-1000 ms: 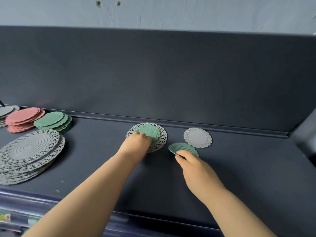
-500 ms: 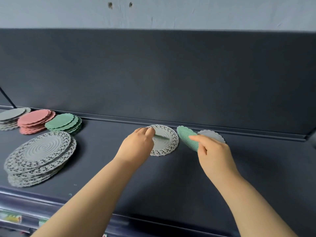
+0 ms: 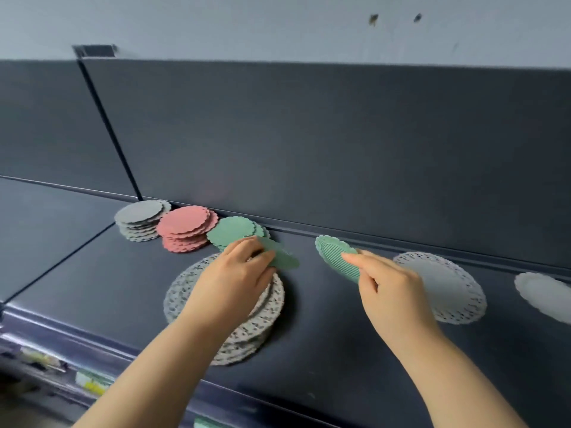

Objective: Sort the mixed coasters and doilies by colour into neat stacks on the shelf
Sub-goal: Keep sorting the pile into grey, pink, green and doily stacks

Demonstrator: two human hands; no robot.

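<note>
Carried leftward — 2 green coasters (image 3: 333, 254) (ribbed, scalloped).

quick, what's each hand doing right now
left hand: holding a green coaster
right hand: holding a second green coaster

A pale grey-blue wall (image 3: 278, 26) runs across the far top, bearing two small dark marks (image 3: 374, 19) at upper right. Below it stands a dark back panel (image 3: 340, 143), split at left by a thin slanting upright (image 3: 108, 128) capped by a small dark bracket (image 3: 94, 50). At near left, blurred strips, possibly price labels (image 3: 89, 381), show yellow and green.
</note>
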